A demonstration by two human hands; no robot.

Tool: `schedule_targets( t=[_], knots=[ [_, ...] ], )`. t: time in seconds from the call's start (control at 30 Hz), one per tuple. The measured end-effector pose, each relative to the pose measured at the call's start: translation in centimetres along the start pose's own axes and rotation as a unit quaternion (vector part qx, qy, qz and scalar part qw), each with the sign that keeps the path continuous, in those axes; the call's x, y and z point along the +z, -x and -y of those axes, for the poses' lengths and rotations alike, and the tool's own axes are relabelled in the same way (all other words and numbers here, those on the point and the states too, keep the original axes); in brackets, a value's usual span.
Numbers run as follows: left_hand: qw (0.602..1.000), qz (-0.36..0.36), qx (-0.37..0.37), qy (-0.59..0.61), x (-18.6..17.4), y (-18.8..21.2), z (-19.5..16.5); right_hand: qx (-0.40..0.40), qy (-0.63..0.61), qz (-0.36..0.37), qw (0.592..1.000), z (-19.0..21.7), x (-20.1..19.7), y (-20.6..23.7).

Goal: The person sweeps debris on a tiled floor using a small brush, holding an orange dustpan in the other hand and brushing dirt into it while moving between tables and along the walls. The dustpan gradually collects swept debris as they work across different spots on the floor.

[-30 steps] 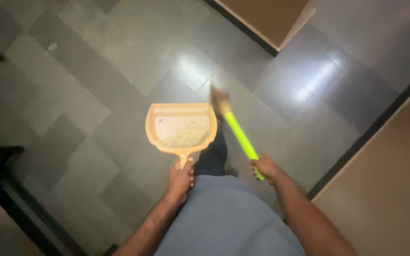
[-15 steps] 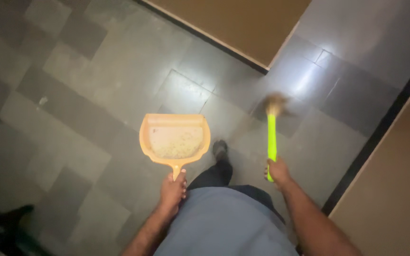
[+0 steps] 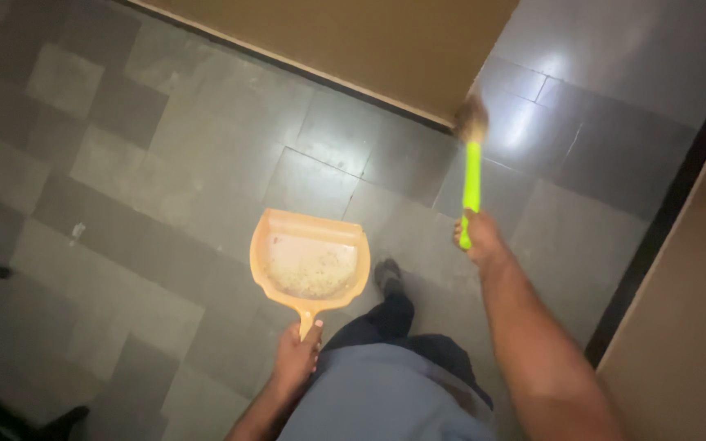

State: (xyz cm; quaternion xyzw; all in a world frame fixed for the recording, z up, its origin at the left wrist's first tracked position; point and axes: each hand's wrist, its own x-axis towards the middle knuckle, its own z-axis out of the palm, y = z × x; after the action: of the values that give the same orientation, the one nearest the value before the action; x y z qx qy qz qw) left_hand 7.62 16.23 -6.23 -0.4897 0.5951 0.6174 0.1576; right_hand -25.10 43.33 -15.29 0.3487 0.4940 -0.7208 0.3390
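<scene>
Hands [image 3: 296,359], dustpan [image 3: 310,261], wall [image 3: 353,41] apparently near

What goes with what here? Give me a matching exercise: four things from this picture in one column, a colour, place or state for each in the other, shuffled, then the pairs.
Things:
1. dustpan
2. hand brush
3. left hand
4. shoe

Descriptions:
A. bright green handle, bristles pointing away
B. dark, on the grey floor tiles
C. orange, with fine debris inside
D. gripping the dustpan's handle

Pairs: 1-C, 2-A, 3-D, 4-B
</scene>
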Motion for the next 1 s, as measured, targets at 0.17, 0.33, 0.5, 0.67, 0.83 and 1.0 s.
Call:
schedule_targets(
  t=[0.17,0.33,0.5,0.67,0.83,1.0],
  knots=[
    [0.999,-0.028,-0.018,0.003,-0.3,-0.6,0.6,-0.018,-0.004,-0.074,0.997,0.4,-1.0,-1.1],
    [0.998,-0.027,-0.048,0.041,0.3,-0.8,-0.8,-0.011,0.188,-0.081,0.979,-3.6,-3.0,2.1],
    [0.998,0.000,-0.046,0.035,1.4,-1.7,-2.2,0.139,0.054,-0.081,0.985,-5.7,-6.4,3.5],
    [0.998,0.060,0.007,0.001,2.3,-3.4,-2.5,0.035,0.108,-0.177,0.978,-7.5,-9.9,4.3],
    [0.998,0.067,-0.004,-0.022,3.1,-4.3,-3.6,-0.036,0.360,-0.141,0.922,-10.7,-12.3,7.4],
    [0.997,0.079,-0.007,-0.013,4.6,-4.3,-5.0,0.125,0.341,-0.075,0.929,-14.6,-13.4,10.7]
  ],
)
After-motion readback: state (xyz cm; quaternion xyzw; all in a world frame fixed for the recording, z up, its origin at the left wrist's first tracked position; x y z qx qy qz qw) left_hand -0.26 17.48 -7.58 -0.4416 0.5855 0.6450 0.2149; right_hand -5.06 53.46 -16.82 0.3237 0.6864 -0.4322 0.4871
